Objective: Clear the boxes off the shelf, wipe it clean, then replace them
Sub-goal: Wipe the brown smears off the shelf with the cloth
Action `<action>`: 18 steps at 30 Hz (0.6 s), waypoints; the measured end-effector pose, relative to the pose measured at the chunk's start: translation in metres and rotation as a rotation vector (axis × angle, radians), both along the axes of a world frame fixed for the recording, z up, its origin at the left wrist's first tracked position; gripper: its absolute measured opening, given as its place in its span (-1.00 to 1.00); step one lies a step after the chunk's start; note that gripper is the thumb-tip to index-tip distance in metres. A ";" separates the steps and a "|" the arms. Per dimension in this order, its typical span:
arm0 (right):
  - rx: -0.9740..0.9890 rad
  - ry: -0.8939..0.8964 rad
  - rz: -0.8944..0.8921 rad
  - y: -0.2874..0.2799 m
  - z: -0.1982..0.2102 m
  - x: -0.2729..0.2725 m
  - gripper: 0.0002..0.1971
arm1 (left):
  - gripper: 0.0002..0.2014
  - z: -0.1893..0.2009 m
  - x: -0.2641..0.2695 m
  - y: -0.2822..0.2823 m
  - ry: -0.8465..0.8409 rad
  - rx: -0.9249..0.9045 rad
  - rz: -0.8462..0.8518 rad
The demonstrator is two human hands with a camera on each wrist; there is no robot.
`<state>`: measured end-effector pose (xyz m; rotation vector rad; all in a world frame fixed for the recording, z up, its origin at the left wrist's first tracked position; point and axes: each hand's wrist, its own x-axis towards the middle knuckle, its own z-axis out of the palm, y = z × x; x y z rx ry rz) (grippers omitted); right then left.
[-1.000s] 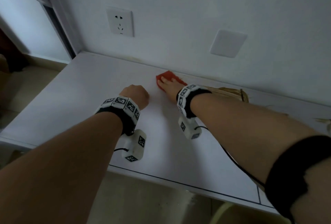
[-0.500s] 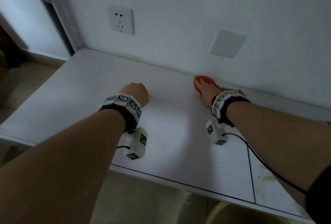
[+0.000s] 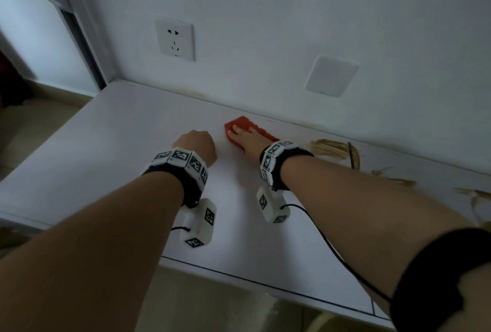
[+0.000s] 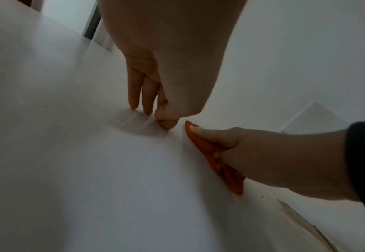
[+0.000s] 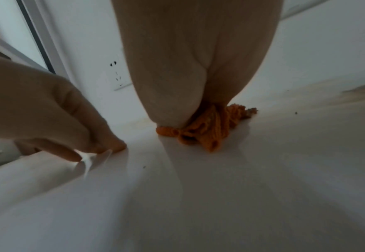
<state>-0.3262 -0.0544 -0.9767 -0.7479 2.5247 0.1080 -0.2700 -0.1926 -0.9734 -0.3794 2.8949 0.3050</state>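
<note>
Shelf (image 3: 111, 145), white, top surface: no boxes on it in any view, so I judge the clearing step done (where the boxes went, the pictures do not show).

Cloth (image 3: 240, 125), orange, knitted, bunched: under my right hand (image 3: 245, 136), flat against the shelf at its back edge, just short of the wall. My fingers lie along the top of it and press it down; from the left wrist view my thumb and fingertips appear to curl over its near edge, so I am holding as well as pressing.

Left hand (image 3: 198, 144): just beside my right, on its left, close to but clear of the cloth. Fingers curled under into a loose fist, knuckles and fingertips propped on the shelf, gripping nothing; it serves as a brace.

Wiping step: in hand, not finished, by my judgement. Small dark specks (image 4: 262, 197) lie on the surface to the right of my right hand, and a yellowish stain runs along the wall joint ahead of my left.

Dried straw-like stalks (image 3: 334, 147): lying on the shelf behind and to the right of my right wrist, with more scraps farther right. That stretch looks unwiped.

Outstanding: the remaining shelf area, then returning the boxes.

Wall fittings ahead of both hands: power socket (image 3: 175, 39), blank cover plate (image 3: 332, 76).
</note>
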 end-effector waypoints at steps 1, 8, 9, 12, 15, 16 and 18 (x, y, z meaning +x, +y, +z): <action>-0.006 -0.003 -0.018 0.003 0.001 -0.002 -0.35 | -0.71 0.001 0.000 0.000 -0.003 -0.004 0.002; 0.010 0.007 -0.224 0.062 0.000 -0.016 -0.30 | -0.78 0.007 0.005 0.015 -0.018 -0.032 0.008; 0.020 0.012 -0.253 0.074 0.001 -0.015 -0.30 | -0.77 0.008 0.006 0.016 -0.023 -0.035 0.009; 0.037 0.019 -0.303 0.096 0.003 -0.002 -0.33 | -0.77 0.008 0.007 0.016 -0.032 -0.022 0.011; 0.028 0.031 -0.237 0.098 0.004 0.019 -0.34 | -0.77 0.009 0.008 0.014 -0.026 0.006 0.010; 0.021 0.040 -0.186 0.095 0.005 0.025 -0.33 | -0.77 0.009 0.007 0.013 -0.023 0.016 0.011; 0.014 0.034 -0.070 0.080 0.002 0.034 -0.33 | -0.77 0.010 0.007 0.013 -0.021 0.030 0.011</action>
